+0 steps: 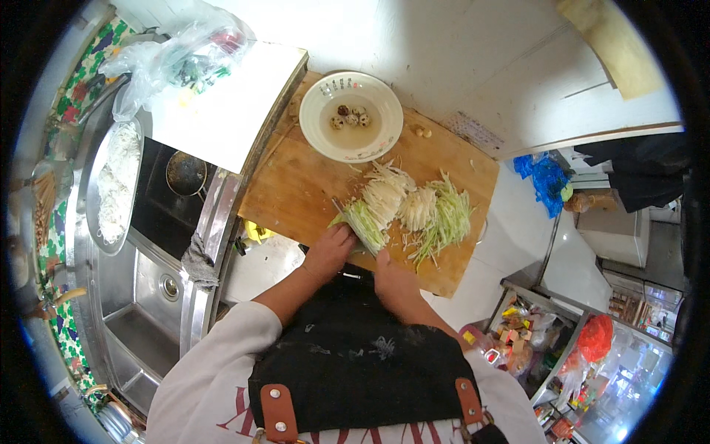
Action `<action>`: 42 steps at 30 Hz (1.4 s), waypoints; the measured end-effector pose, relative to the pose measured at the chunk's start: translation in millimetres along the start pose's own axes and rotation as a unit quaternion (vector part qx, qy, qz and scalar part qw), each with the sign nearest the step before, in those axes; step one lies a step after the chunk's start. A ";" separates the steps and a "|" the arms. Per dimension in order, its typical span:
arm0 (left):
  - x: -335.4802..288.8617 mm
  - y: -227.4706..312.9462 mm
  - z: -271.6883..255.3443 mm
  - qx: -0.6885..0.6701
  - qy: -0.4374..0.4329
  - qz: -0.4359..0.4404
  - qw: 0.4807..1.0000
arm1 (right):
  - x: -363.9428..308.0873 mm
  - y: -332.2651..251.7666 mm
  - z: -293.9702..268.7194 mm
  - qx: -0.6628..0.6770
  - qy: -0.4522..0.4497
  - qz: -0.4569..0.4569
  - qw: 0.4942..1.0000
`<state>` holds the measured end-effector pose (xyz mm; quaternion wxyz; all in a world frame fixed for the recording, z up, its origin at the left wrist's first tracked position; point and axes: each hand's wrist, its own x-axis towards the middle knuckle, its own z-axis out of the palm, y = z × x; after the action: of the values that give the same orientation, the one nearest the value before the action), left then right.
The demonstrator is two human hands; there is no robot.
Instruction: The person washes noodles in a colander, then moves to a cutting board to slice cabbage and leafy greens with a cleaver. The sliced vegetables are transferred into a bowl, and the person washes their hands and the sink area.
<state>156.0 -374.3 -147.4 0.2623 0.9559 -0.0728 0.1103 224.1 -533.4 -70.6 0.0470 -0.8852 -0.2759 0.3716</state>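
Black apron (355,370), hands (362,263) slicing cabbage (370,218), bowl (351,115) beyond, sink (140,296) left

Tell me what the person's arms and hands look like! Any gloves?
No gloves: the left hand and right hand are bare, with no rings or watch that I can make out. The forearms are bare too. White sleeves cover the upper arms. A black apron with brown leather strap tabs and metal rivets sits over a white shirt with red markings.
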 end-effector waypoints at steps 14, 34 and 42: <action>-2.8 0.5 2.8 -0.011 0.012 -0.030 0.999 | 3.7 -4.5 -5.0 0.027 0.030 -0.047 0.998; -4.2 3.0 -1.4 0.010 0.032 -0.052 0.998 | 3.5 -4.8 -1.3 -0.021 0.022 -0.046 0.998; -7.0 5.1 -3.4 -0.022 0.036 -0.066 0.997 | 4.5 -6.1 -2.2 -0.009 0.013 -0.049 0.999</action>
<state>147.6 -376.3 -143.9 0.2927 0.9480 -0.0023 0.1250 225.4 -525.6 -70.1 0.0607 -0.8756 -0.3216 0.3552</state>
